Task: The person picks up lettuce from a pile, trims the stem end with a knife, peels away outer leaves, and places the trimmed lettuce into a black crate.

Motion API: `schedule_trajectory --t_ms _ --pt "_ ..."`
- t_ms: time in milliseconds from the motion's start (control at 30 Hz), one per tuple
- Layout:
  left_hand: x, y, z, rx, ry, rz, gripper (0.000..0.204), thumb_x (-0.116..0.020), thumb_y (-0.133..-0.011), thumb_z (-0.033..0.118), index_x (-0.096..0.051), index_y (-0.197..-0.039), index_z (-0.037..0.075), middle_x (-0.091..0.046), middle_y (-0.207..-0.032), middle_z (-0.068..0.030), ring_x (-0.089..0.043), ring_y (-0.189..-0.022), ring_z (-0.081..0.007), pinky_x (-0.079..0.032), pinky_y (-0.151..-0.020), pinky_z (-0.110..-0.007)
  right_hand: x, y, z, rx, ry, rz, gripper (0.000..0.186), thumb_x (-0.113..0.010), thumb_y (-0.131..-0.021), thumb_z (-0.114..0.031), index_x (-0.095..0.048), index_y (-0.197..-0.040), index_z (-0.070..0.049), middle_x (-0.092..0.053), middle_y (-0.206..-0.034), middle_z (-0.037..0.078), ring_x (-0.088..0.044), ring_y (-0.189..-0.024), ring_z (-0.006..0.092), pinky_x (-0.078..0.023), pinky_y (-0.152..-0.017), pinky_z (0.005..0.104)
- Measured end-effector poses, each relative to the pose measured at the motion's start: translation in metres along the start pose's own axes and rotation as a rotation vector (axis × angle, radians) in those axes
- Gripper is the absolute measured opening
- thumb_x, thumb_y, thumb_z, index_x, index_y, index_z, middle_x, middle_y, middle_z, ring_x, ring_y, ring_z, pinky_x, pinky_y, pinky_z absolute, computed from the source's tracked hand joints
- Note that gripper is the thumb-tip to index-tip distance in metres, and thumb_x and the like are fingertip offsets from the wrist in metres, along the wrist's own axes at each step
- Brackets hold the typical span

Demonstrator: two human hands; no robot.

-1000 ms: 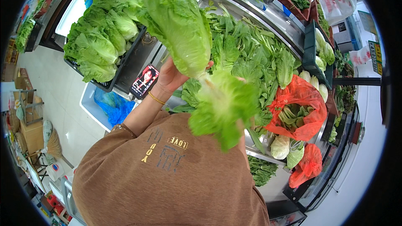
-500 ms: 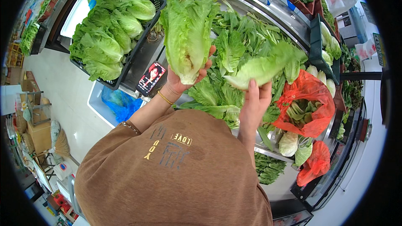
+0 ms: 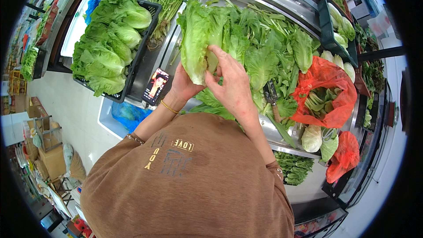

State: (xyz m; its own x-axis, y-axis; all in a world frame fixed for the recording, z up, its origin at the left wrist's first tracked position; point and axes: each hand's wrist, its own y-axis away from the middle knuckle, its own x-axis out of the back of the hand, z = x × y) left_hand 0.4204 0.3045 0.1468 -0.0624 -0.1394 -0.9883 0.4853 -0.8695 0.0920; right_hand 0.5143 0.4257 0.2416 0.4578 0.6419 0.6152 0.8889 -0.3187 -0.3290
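Observation:
A head of romaine lettuce (image 3: 194,39) stands upright before me, its pale cut base pointing down at me. My left hand (image 3: 180,84) is closed around its lower left side and base. On the right side of the head, my right hand (image 3: 232,86) has its thumb and fingers bent at the outer leaves near the base; the exact fingertip contact is partly hidden. Loose lettuce leaves (image 3: 262,64) and other greens lie behind and to the right. A dark-bladed tool (image 3: 271,92) with a wooden handle rests among them.
At the left, a black crate (image 3: 142,53) holds several lettuce heads. A lit phone (image 3: 155,87) lies beside it, left of my wrist. An open red plastic bag (image 3: 343,112) with greens stands at right. Blue plastic (image 3: 128,117) lies in a white bin below the crate.
My right hand has let go of a loose leaf and moved left onto the lettuce head. The head has turned slightly in my left hand. The dark-bladed tool now shows.

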Motion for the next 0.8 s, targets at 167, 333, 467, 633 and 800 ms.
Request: schedule_trajectory --t_ms 167,333,467,633,800 --pt "0.002 0.007 0.000 -0.063 -0.015 0.033 0.051 -0.031 -0.101 0.043 -0.047 -0.137 0.012 -0.054 -0.133 -0.0107 -0.055 -0.116 -0.0299 -0.045 -0.095 -0.051 -0.009 0.002 0.009 0.062 -0.027 -0.053 0.033 -0.067 -0.076 -0.006 -0.057 -0.106 -0.001 -0.057 -0.087 0.014 -0.058 -0.087 0.0318 -0.048 -0.078 0.0416" --pt "-0.004 0.008 -0.001 -0.158 -0.105 0.275 0.050 -0.030 -0.102 0.042 -0.047 -0.136 0.010 -0.055 -0.131 -0.0115 -0.056 -0.115 -0.0305 -0.045 -0.096 -0.051 -0.023 0.016 0.012 0.013 -0.147 -0.043 0.025 -0.067 -0.077 -0.005 -0.056 -0.099 0.000 -0.056 -0.087 0.015 -0.058 -0.086 0.0344 -0.049 -0.074 0.0415" --pt "-0.002 0.007 -0.005 -0.233 -0.157 0.315 0.051 -0.029 -0.102 0.042 -0.047 -0.135 0.009 -0.054 -0.132 -0.0118 -0.055 -0.116 -0.0307 -0.045 -0.098 -0.051 -0.029 0.020 0.016 -0.015 -0.151 -0.051 0.020 -0.066 -0.081 -0.006 -0.057 -0.098 0.000 -0.057 -0.087 0.016 -0.060 -0.081 0.0353 -0.050 -0.071 0.0419" --pt "-0.005 0.001 -0.008 -0.195 -0.081 0.289 0.053 -0.032 -0.101 0.044 -0.047 -0.134 0.006 -0.054 -0.128 -0.0162 -0.056 -0.107 -0.0303 -0.049 -0.087 -0.043 -0.022 0.033 0.008 -0.045 -0.379 -0.213 0.015 -0.068 -0.084 -0.007 -0.061 -0.095 0.000 -0.058 -0.081 0.012 -0.058 -0.068 0.0224 -0.048 -0.061 0.0318" --pt "-0.015 -0.003 0.010 -0.035 0.163 0.154 0.053 -0.047 -0.096 0.038 -0.046 -0.134 0.001 -0.048 -0.125 -0.0231 -0.049 -0.096 -0.0281 -0.045 -0.074 -0.033 0.010 0.036 0.032 -0.257 0.101 -0.087 0.027 -0.074 -0.078 -0.010 -0.059 -0.099 -0.003 -0.057 -0.089 0.011 -0.056 -0.081 0.0273 -0.047 -0.073 0.0367"
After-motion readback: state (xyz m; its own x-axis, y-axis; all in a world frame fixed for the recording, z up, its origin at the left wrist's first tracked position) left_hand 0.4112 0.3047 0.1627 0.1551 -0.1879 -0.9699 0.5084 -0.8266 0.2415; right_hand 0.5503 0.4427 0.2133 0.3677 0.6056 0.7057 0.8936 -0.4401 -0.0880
